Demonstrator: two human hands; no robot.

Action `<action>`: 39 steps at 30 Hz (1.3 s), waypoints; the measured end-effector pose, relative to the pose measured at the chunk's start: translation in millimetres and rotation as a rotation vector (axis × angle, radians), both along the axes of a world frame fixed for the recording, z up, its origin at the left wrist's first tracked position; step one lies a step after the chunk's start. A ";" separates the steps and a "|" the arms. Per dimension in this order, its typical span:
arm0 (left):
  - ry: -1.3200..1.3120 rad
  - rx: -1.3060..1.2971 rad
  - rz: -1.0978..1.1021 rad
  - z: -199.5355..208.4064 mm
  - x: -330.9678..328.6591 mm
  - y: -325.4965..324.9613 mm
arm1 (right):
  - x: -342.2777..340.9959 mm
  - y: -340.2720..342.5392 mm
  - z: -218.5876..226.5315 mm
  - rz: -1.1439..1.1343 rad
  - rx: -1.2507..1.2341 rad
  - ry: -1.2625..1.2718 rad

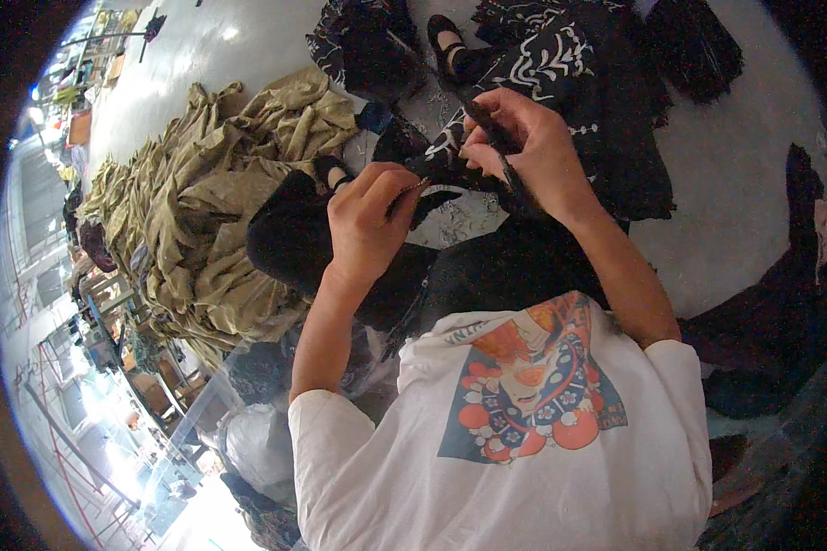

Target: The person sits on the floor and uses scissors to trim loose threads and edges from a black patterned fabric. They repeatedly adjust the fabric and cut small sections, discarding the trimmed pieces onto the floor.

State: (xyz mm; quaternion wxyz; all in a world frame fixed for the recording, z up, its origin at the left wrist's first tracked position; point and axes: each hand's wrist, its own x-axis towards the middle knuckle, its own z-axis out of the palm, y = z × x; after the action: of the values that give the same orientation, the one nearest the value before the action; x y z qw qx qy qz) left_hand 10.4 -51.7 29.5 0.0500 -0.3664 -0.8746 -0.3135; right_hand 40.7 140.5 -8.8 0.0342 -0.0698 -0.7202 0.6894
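Above the dark-trousered lap (515, 271), in the head view, we saw both bare hands raised at close handwork. We saw the left hand (372, 220) drawn narrow, its thumb and fingers pinching a thin, light-flecked edge (412, 189); whether that was cloth or a loose strand, we could not tell. Across a small gap we saw the right hand (544, 161), curled round a slim dark piece (493, 130) that ran between its fingers and down past the palm; we could not make out whether it was a tool or a strip of fabric.

Beyond the hands we found the patterned black cloth (560, 60), its white pattern facing up, spread over the floor (726, 262) and reaching toward the fingers. Pale scraps (464, 220) lay on the floor between the hands and the lap, and an olive-green heap of fabric (216, 202) stood to the left.

We judged the step in hand to be fine work at the edge of dark material, done by fingertip. As we read it, the next move called for a steady left pinch and careful control of the dark piece on the right.
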 end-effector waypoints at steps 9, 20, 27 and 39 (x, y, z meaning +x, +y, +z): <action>0.181 0.013 -0.030 -4.3 3.8 2.6 | -3.2 2.4 18.3 0.200 0.113 0.080; 0.253 0.044 -0.287 3.4 2.1 11.7 | -6.8 13.6 32.5 0.341 0.305 0.206; 0.293 0.062 -0.257 -2.1 2.2 16.5 | -3.1 17.0 32.1 0.335 0.321 0.210; -0.033 -0.009 -0.061 2.9 5.1 28.6 | 4.3 21.2 18.3 0.064 -0.006 0.023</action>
State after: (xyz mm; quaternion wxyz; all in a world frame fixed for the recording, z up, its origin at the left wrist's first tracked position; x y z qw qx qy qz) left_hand 15.5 -23.1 32.4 0.0243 -0.3880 -0.8652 -0.3168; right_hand 45.1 161.7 9.4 0.0201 -0.0389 -0.7196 0.6931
